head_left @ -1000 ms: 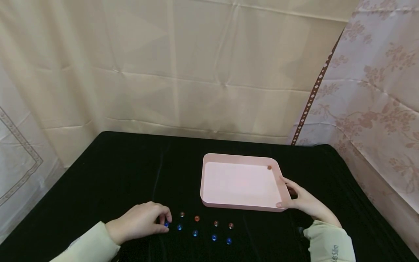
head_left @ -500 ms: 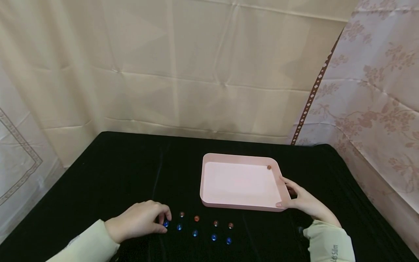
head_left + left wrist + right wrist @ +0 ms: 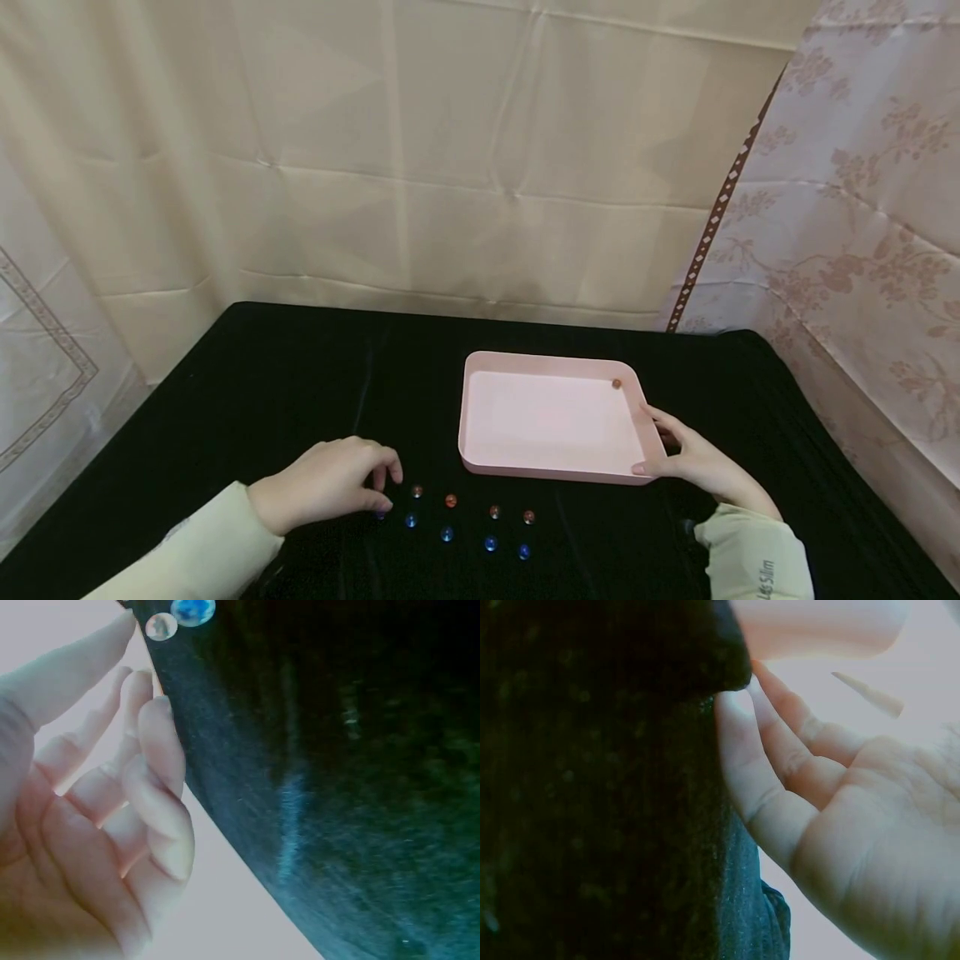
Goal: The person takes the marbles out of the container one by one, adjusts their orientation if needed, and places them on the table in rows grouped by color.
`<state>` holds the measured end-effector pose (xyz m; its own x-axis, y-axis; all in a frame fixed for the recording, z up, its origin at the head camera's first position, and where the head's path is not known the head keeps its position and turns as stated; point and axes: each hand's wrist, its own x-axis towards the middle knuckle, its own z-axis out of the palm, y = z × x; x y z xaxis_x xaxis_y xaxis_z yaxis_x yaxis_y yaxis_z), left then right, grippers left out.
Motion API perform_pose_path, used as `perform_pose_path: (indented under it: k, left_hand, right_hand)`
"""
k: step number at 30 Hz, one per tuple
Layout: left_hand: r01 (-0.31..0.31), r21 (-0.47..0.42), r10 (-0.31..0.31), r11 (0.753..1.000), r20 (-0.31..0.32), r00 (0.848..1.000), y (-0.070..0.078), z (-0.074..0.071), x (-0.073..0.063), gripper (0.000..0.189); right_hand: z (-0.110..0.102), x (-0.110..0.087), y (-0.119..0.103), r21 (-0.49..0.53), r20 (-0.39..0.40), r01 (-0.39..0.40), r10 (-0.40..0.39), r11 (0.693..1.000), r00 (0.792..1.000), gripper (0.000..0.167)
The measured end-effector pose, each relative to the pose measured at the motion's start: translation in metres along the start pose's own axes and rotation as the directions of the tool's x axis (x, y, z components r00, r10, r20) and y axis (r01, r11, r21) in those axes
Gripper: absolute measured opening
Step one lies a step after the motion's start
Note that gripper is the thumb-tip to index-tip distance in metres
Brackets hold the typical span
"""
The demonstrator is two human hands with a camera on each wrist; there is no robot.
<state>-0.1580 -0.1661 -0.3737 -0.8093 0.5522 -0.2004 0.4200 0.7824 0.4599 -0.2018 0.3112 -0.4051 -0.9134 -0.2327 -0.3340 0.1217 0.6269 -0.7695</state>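
My left hand (image 3: 330, 482) hovers over the left end of two rows of glass marbles, its fingers loosely bent with nothing between them. Just below its thumb, partly covered, lies a dark blue marble (image 3: 381, 516). Beyond it run more blue marbles, such as the blue marble (image 3: 447, 534), and an upper row of amber ones, such as the orange marble (image 3: 451, 501). In the left wrist view, a blue marble (image 3: 193, 609) shows beyond the fingertips. My right hand (image 3: 697, 465) holds the near right corner of a pink tray (image 3: 555, 477), thumb at the front rim and fingers along the right wall.
One amber marble (image 3: 617, 383) sits inside the tray at its far right corner. A black cloth (image 3: 300, 375) covers the table. Cream curtains (image 3: 450, 167) hang behind, and a floral curtain (image 3: 862, 208) hangs at the right.
My left hand was at the leftmost blue marble; it has now lifted slightly up and away, its fingers off it, and the marble stays on the cloth. Right hand and tray have not moved.
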Motion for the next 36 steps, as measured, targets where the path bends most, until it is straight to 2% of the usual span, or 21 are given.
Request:
perform_pose_path:
  k: [7,16,26,36]
  left_hand:
    - [-0.067,0.051,0.071,0.996,-0.07,0.995,0.013,-0.008,0.009,0.019]
    - [-0.111,0.093,0.122,0.989,-0.113,0.986,0.027,-0.017,0.021,0.015]
    - [-0.129,0.118,0.145,0.985,-0.133,0.98,0.043,-0.03,0.028,0.013]
    - [-0.134,0.161,0.162,0.978,-0.173,0.972,0.055,-0.032,0.038,0.011]
  right_hand:
    - [0.0,0.0,-0.001,-0.003,-0.005,0.0,0.0,1.0,1.0,0.101]
    - [-0.001,0.001,0.0,-0.006,-0.009,0.002,-0.002,1.0,1.0,0.1]
    - [0.001,0.0,0.001,0.013,-0.003,0.021,-0.021,1.0,1.0,0.1]
    - [0.0,0.001,0.002,0.005,-0.011,0.022,-0.021,1.0,1.0,0.1]
